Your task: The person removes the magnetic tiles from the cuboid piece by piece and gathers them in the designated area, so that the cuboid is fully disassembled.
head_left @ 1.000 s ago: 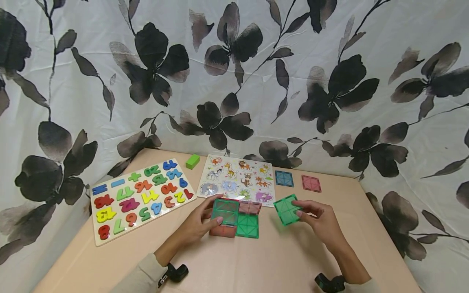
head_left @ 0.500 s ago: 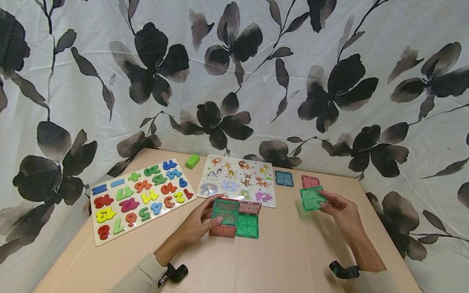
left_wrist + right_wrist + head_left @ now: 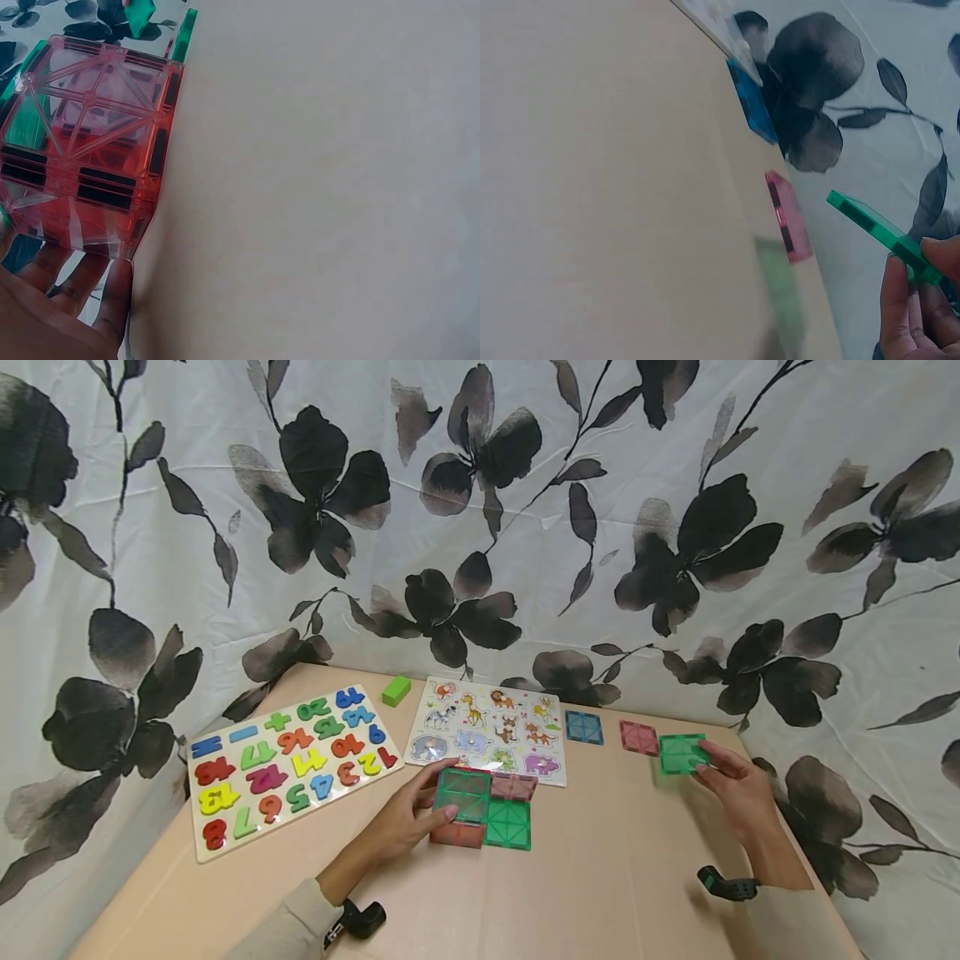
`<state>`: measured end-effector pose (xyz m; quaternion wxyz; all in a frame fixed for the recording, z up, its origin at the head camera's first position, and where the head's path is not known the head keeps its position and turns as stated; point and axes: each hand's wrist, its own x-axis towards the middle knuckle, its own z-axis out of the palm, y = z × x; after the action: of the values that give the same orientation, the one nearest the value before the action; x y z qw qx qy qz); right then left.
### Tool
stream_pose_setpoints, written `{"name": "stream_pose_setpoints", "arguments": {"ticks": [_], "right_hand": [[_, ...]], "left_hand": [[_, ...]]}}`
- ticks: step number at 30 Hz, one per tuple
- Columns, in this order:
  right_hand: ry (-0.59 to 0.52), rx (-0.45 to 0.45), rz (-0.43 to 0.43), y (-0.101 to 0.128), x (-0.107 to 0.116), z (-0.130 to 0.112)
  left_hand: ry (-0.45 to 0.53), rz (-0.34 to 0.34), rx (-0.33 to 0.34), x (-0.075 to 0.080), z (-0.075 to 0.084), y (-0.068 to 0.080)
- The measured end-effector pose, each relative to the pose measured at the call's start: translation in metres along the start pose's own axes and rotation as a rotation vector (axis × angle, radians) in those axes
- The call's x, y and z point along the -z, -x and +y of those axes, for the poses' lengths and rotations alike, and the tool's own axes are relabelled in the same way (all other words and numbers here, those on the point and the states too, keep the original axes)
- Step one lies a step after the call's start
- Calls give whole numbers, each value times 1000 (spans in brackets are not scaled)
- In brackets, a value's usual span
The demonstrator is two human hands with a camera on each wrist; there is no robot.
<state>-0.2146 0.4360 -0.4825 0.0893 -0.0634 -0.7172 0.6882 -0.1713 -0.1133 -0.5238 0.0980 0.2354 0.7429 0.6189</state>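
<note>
My right hand (image 3: pixel 738 781) pinches a green translucent magnetic tile (image 3: pixel 681 753) by its right edge. In the right wrist view that green tile (image 3: pixel 874 229) is tilted above the table, its greenish shadow falling below. A box-like build of magnetic tiles (image 3: pixel 461 797) stands at the table's middle, with a green top and red sides. My left hand (image 3: pixel 412 806) holds it from the left, thumb on the top tile. Joined at its right is a flat green tile (image 3: pixel 508 825) with a pinkish-red tile (image 3: pixel 513 786) behind. The left wrist view shows the build's red side (image 3: pixel 90 135) close up.
A pink tile (image 3: pixel 639 737) and a blue tile (image 3: pixel 584 727) lie near the table's back edge. Behind the build is an animal puzzle board (image 3: pixel 486 727). A number puzzle board (image 3: pixel 292 764) lies at left, with a green block (image 3: pixel 396 691) near its far corner.
My right hand has carried the green tile rightward and back, away from the build, past the front of the pink tile to its right side. The left hand stays on the build.
</note>
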Motion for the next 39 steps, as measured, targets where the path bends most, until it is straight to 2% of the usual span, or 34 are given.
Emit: {"name": "stream_pose_setpoints", "arguments": {"ticks": [6,12,21,28,33,35,39], "right_hand": [[-5,-94,50,-16,14,2],[-88,-155,44,-30,23,2],[-134,-281,66,-49,32,-1],[-70,-347,53,-54,41,2],[-75,-332,34,-55,42,3],[-18,-324,52,-57,41,5],[178,-346,117,-64,41,9]], "left_hand": [[-10,-1,6,-1,1,0],[-1,-1,8,-1,4,-1],[9,0,0,-1,4,-1],[-6,8,-2,-1,3,-1],[-19,18,5,-1,1,-1],[-24,21,7,-1,1,-1],[-22,20,11,-1,2,-2]]}}
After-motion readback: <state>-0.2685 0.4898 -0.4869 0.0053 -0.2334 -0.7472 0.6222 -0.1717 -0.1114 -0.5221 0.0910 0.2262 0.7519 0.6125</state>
